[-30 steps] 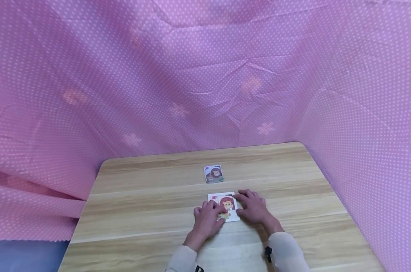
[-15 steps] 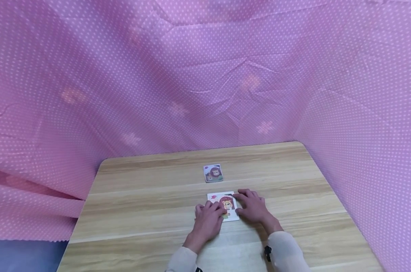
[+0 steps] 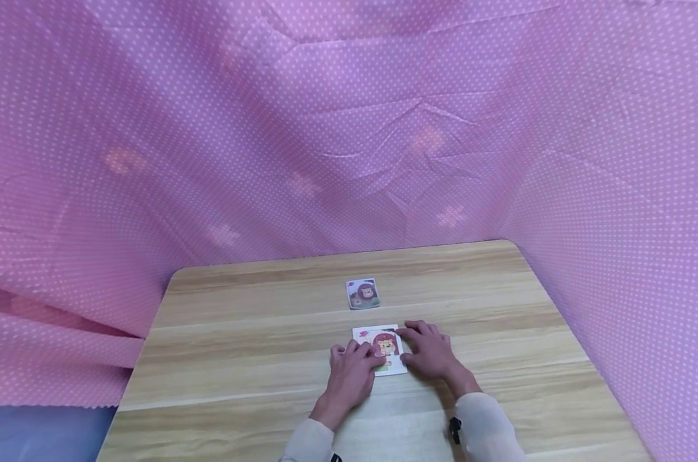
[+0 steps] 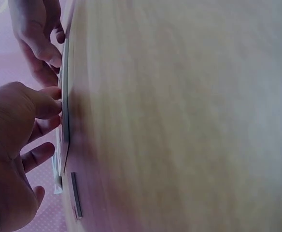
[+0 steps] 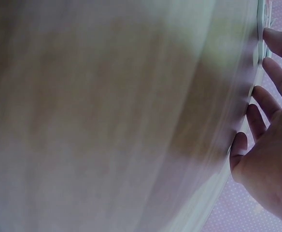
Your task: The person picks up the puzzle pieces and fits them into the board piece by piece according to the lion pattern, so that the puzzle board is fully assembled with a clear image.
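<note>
A white-framed jigsaw puzzle (image 3: 374, 328) with a lion picture lies flat on the table in the head view. Over its left part lies my left hand (image 3: 350, 373), thumb and fingertips pressing on the lower left of the picture and hiding it. In the left wrist view those fingertips meet the board's face close to its edge (image 4: 66, 111). My right hand (image 3: 431, 353) rests at the right side, thumb and forefinger touching the frame. Its fingers are spread and gently bent in the right wrist view. A thin loose piece (image 4: 76, 195) lies beside the board in the left wrist view.
Behind the puzzle lies a small lion picture card (image 3: 363, 294). The wooden table (image 3: 239, 359) has rounded far corners. Pink dotted cloth (image 3: 349, 160) hangs close behind it and along both sides.
My left thumb and fingers have shifted slightly over the lower left of the puzzle, the thumb drawing in and then out again. My right hand has stayed at the frame.
</note>
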A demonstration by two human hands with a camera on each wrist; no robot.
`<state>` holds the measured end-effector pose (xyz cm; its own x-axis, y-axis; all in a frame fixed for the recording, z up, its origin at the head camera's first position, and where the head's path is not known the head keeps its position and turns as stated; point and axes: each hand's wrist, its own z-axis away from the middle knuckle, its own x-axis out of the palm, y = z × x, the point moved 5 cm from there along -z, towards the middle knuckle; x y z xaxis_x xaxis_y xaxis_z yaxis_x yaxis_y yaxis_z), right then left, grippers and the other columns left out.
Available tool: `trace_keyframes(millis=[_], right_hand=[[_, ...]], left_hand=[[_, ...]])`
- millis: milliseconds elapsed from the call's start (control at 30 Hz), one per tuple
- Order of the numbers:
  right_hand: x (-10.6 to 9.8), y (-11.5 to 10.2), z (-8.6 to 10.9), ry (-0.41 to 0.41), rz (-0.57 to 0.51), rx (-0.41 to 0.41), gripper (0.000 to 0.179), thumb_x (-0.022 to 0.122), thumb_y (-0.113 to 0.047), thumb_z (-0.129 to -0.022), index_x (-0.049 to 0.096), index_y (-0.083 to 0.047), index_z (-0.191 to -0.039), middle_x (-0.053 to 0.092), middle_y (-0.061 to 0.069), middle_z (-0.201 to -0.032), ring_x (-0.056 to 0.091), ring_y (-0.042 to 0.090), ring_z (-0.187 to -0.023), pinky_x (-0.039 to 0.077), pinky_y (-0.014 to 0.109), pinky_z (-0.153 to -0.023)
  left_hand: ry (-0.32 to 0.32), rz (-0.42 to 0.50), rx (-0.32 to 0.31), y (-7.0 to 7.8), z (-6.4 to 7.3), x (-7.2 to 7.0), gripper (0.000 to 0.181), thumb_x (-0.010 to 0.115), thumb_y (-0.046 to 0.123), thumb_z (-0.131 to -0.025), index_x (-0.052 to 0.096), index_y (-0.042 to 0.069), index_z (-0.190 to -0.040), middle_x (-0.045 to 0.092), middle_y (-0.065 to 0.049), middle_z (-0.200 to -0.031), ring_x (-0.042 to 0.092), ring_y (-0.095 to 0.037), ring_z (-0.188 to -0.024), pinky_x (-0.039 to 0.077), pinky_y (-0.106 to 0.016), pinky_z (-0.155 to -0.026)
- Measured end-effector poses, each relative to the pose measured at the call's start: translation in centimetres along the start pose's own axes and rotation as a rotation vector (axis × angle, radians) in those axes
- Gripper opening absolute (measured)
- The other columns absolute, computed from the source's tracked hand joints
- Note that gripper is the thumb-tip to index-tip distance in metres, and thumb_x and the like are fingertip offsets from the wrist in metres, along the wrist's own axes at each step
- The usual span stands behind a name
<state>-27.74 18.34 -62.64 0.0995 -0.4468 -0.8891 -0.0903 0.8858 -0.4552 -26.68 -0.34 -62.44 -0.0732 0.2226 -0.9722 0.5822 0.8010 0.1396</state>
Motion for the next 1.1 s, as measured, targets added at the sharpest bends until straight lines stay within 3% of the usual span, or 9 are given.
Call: trace_keyframes(millis=[200, 333, 533, 667, 1100], right_hand=[[0.1, 0.0, 0.0, 0.003, 0.006, -0.007, 0.058, 0.073, -0.037, -0.080, 0.055, -0.031, -0.135, 0.043, 0.002, -0.147, 0.039, 0.032, -0.133, 0.032, 0.056, -0.097], [0.2, 0.0, 0.0, 0.006, 0.010, -0.007, 0.058, 0.073, -0.037, -0.080, 0.056, -0.031, -0.134, 0.043, 0.002, -0.147, 0.039, 0.033, -0.132, 0.032, 0.057, -0.097], [0.4, 0.0, -0.2, -0.002, 0.009, -0.007, 0.057, 0.073, -0.038, -0.081, 0.055, -0.031, -0.135, 0.042, 0.002, -0.148, 0.039, 0.032, -0.133, 0.031, 0.057, -0.097], [0.2, 0.0, -0.2, 0.003, 0.012, -0.009, 0.058, 0.073, -0.037, -0.080, 0.055, -0.030, -0.135, 0.043, 0.003, -0.148, 0.039, 0.033, -0.133, 0.032, 0.058, -0.098], [0.0, 0.0, 0.0, -0.006, 0.000, 0.004, 0.056, 0.073, -0.037, -0.081, 0.056, -0.030, -0.134, 0.042, 0.004, -0.148, 0.038, 0.032, -0.134, 0.032, 0.057, -0.097]], left_hand=[[0.063, -0.014, 0.000, 0.2, 0.1, -0.3, 0.021, 0.063, 0.035, -0.090, 0.071, 0.043, -0.107, 0.064, 0.010, -0.105, 0.050, -0.015, -0.095, 0.034, -0.049, -0.088], [0.086, -0.007, -0.022, 0.3, 0.2, -0.4, 0.020, 0.064, 0.033, -0.089, 0.072, 0.044, -0.104, 0.065, 0.010, -0.103, 0.051, -0.016, -0.094, 0.035, -0.049, -0.088], [0.078, 0.108, -0.072, -0.4, 0.5, -0.5, 0.016, 0.065, 0.034, -0.088, 0.074, 0.040, -0.101, 0.065, 0.012, -0.102, 0.052, -0.014, -0.097, 0.033, -0.051, -0.090], [0.076, 0.184, -0.108, -1.1, 0.7, -1.0, 0.020, 0.064, 0.036, -0.089, 0.072, 0.034, -0.107, 0.066, 0.011, -0.105, 0.052, -0.015, -0.100, 0.033, -0.051, -0.091], [-0.005, 0.272, -0.220, -3.5, 1.6, -1.4, 0.030, 0.069, 0.039, -0.083, 0.068, 0.030, -0.112, 0.061, 0.007, -0.113, 0.051, -0.017, -0.108, 0.031, -0.053, -0.099]])
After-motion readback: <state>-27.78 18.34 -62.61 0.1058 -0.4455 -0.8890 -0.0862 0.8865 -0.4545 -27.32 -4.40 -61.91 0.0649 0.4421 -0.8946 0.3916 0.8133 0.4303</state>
